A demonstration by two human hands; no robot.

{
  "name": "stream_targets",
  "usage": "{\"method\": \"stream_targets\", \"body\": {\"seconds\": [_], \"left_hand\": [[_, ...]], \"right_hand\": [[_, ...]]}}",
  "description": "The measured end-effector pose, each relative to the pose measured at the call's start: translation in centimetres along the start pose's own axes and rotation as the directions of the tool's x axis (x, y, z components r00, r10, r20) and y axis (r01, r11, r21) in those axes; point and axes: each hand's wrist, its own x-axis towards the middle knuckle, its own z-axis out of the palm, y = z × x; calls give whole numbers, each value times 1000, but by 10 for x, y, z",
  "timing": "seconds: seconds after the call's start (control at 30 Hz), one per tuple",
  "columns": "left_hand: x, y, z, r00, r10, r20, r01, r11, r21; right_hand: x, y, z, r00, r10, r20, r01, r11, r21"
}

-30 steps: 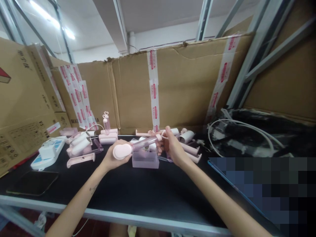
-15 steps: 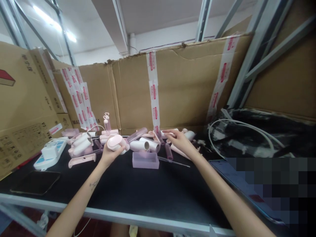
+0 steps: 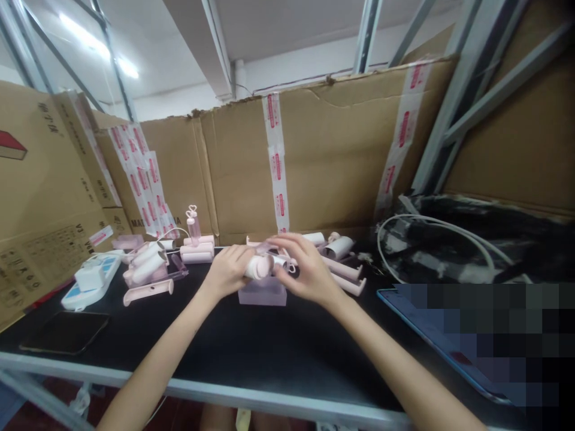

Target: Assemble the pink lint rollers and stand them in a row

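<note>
My left hand [image 3: 227, 269] and my right hand [image 3: 302, 270] meet over the middle of the black table [image 3: 251, 350]. Between them they hold a pink lint-roller handle [image 3: 259, 267] with its rounded end facing me. The left fingers wrap its left side and the right fingers curl over its top and right side. Directly below the hands stands a small translucent pink box [image 3: 263, 294]. White paper rolls [image 3: 340, 246] and pink handle parts [image 3: 345, 276] lie just behind and to the right of my right hand.
More pink and white roller parts [image 3: 148, 266] lie at the left, beside a white power strip [image 3: 90, 278] and a dark phone [image 3: 63, 332]. Taped cardboard [image 3: 314, 161] walls the back. White cables on black material [image 3: 449, 251] fill the right.
My left hand has carried the pink handle rightward to the centre. My right hand has come back from the parts pile and closed onto the same handle above the pink box.
</note>
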Motion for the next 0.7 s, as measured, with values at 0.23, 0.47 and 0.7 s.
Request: {"method": "stream_targets", "body": {"seconds": [0.23,0.47,0.7], "left_hand": [[-25,-23,6,922,-266,-281,320,933,163],[-24,-22,4,881,-382,-279,457,840,294],[-21,-11,2,824,-507,-254,565,775,284]], "right_hand": [[-29,49,2,724,404,559,-219,903,-369],[-35,51,15,729,356,585,-159,919,-362],[-21,21,-23,942,331,55,-335,933,128]]}}
